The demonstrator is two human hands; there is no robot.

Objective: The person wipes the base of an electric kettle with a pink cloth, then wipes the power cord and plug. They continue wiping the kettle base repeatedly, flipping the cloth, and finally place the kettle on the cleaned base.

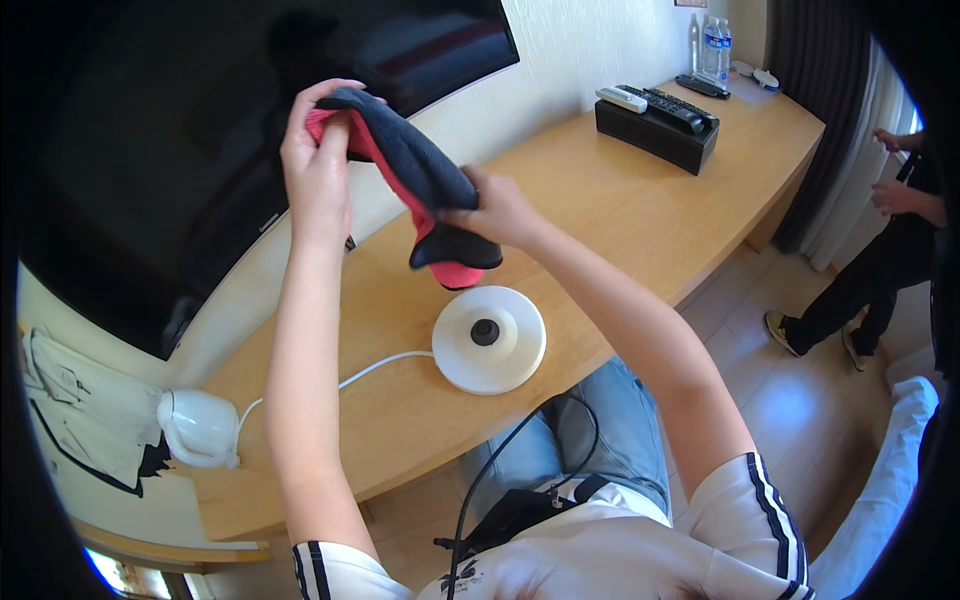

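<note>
A grey and pink cloth (416, 165) is stretched between my two hands, raised over the wooden desk (555, 195). Its upper left end is gripped by my left hand (319, 150), in front of the dark television. My right hand (499, 206) pinches the cloth lower down, and its loose end hangs below. Just beneath that end, the round white kettle base (489, 360) with a black centre connector lies on the desk. A white cord runs from the base leftwards, passing behind my left forearm. The white electric kettle (201, 427) is at the desk's left end.
A wall-mounted television (210, 150) is at the left. Remotes and a handset lie on a black box (652, 139); plastic water bottles (716, 49) stand farther back. A person (862, 277) stands at the right. A black cable (480, 480) loops before my body.
</note>
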